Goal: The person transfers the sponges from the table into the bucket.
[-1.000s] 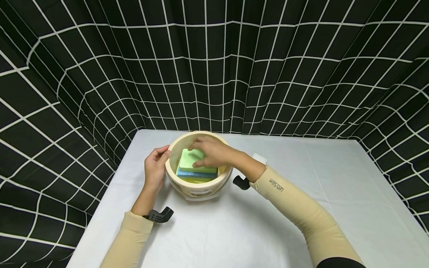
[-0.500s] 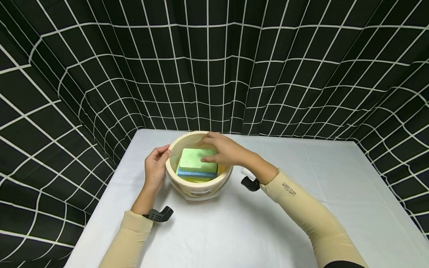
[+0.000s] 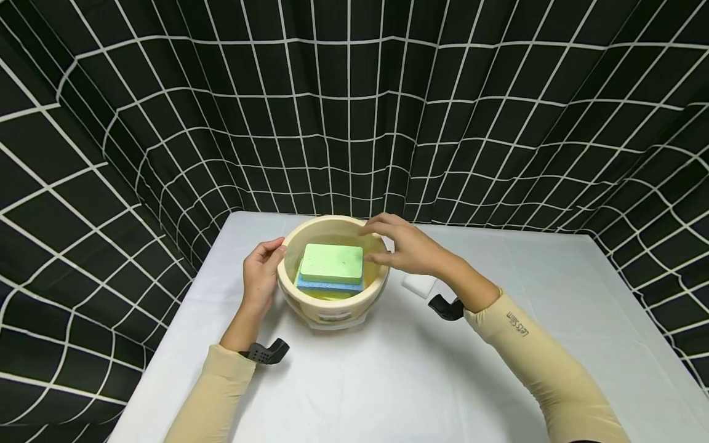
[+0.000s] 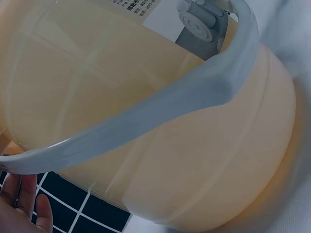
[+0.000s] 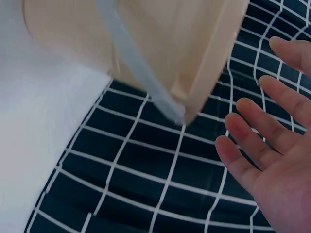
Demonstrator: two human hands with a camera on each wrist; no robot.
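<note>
A cream bucket point(image 3: 301, 306) stands upright on the table, its grey handle point(image 4: 160, 107) hanging along the outside. My left hand point(image 3: 259, 275) pinches the left side of its rim, thumb over the edge. Inside, a green sponge point(image 3: 332, 261) lies flat on top of a blue sponge point(image 3: 330, 287), with something yellow beneath. Over the right rim, my right hand point(image 3: 407, 247) hovers with spread, slightly bent fingers and nothing in them. The right wrist view shows those fingers apart from the bucket's wall point(image 5: 160, 34).
A white block point(image 3: 419, 285) lies on the table right of the bucket, under the right forearm. White cloth covers the table point(image 3: 354, 381). A black curtain with white grid lines point(image 3: 343, 111) hangs behind and at both sides.
My right hand has drawn back to the right, from above the green sponge to the bucket's right rim. The white block shows more fully. My left hand stays on the rim.
</note>
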